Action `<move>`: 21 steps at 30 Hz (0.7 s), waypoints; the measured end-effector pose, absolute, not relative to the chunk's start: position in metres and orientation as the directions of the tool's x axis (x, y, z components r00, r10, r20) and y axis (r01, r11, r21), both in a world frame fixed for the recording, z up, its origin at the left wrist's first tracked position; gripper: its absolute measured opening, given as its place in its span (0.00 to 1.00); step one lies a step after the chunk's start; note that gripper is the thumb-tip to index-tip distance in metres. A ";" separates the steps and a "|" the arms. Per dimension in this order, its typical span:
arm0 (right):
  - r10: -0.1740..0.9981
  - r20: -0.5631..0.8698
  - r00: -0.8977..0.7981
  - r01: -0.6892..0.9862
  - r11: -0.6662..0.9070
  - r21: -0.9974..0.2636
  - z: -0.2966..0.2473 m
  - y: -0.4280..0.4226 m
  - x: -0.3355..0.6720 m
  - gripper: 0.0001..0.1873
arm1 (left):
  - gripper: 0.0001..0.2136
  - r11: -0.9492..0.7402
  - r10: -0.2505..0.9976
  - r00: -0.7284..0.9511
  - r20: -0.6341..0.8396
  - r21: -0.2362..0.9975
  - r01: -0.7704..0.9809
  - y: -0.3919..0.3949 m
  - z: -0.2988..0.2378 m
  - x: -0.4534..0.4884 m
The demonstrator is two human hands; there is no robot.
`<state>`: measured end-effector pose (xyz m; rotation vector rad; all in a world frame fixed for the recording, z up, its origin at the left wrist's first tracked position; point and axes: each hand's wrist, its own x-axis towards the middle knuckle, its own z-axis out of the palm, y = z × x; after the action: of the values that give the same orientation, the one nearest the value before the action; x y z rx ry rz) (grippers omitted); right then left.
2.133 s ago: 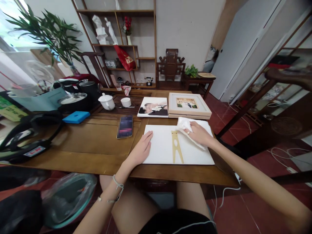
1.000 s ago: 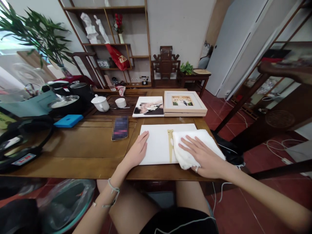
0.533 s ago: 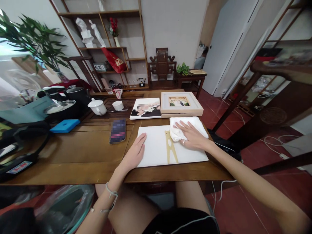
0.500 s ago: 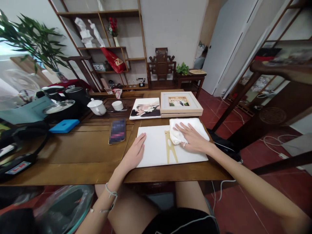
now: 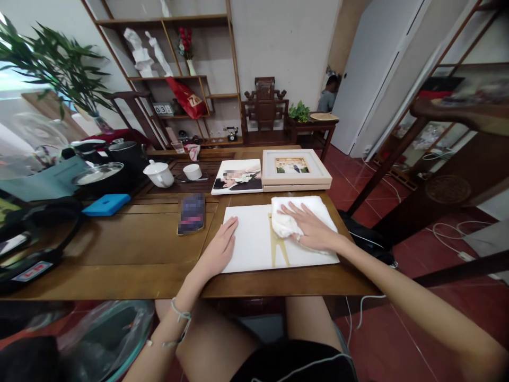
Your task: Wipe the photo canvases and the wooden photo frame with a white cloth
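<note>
A white board [image 5: 248,239] with a yellowish A-shaped stand [image 5: 274,246] on it lies at the table's front edge. My left hand [image 5: 222,246] rests on the board's left edge, its fingers stretched out and holding nothing. On the right half of the board is a folded white cloth [image 5: 318,207], which covers part of the stand's right side. My right hand [image 5: 308,225] lies flat on that cloth, open, fingers spread, pressing it against the board.
Behind the board lie a photo panel [image 5: 237,176] and a framed photo [image 5: 296,168]. A phone-like dark object [image 5: 191,214], a lidded white cup [image 5: 158,174], a small white cup [image 5: 193,171] and a blue box [image 5: 106,205] stand leftward. A person [image 5: 328,95] is at the far doorway.
My right hand and the white cloth have slid slightly left and toward me over the board, covering more of the stand. My left hand has stayed in place.
</note>
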<state>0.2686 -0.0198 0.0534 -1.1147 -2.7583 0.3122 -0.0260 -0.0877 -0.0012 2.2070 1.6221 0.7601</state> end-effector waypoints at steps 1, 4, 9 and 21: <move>0.710 0.050 -0.703 0.680 0.691 -0.246 0.053 -0.008 0.265 0.36 | 0.23 -0.317 0.946 0.223 0.237 0.526 0.789 -0.088 -0.001 -0.026; 0.729 0.037 -0.684 0.704 0.672 -0.231 0.049 0.011 0.257 0.35 | 0.23 -0.321 0.944 0.222 0.243 0.528 0.786 -0.088 0.000 -0.026; 0.715 0.087 -0.693 0.688 0.693 -0.213 0.037 -0.014 0.257 0.39 | 0.23 -0.329 0.940 0.219 0.262 0.528 0.783 -0.088 0.000 -0.025; 0.597 0.054 -0.800 0.565 0.781 -0.266 0.052 -0.077 0.272 0.39 | 0.23 -0.313 0.946 0.206 0.251 0.528 0.789 -0.089 0.001 -0.023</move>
<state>0.2717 -0.0771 0.0519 -0.9300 -2.8356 0.3590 -0.0233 -0.0886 0.0009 2.2001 1.6385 0.7832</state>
